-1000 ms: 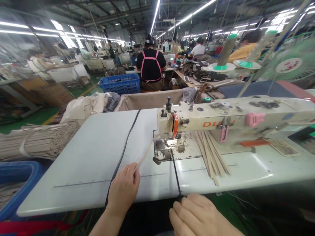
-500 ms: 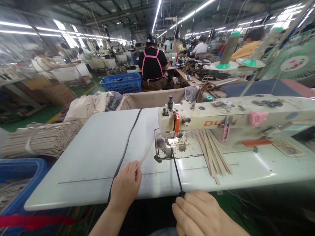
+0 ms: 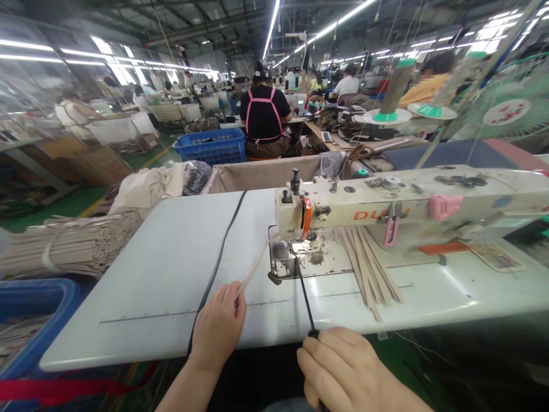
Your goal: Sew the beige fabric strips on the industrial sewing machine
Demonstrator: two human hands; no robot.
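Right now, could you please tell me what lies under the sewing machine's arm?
Loose beige strips fan out on the table beneath the sewing machine; the arm covers their far ends.

Sewing machine (image 3: 412, 212) arm: orange letters "DU", the rest hidden behind hanging scissors (image 3: 391, 226).
Elsewhere: nothing legible.

The left hand (image 3: 218, 329) is stretched forward, back upward, fingertips pinched together. The right hand (image 3: 343, 369) is held nearer, curled into a loose fist.
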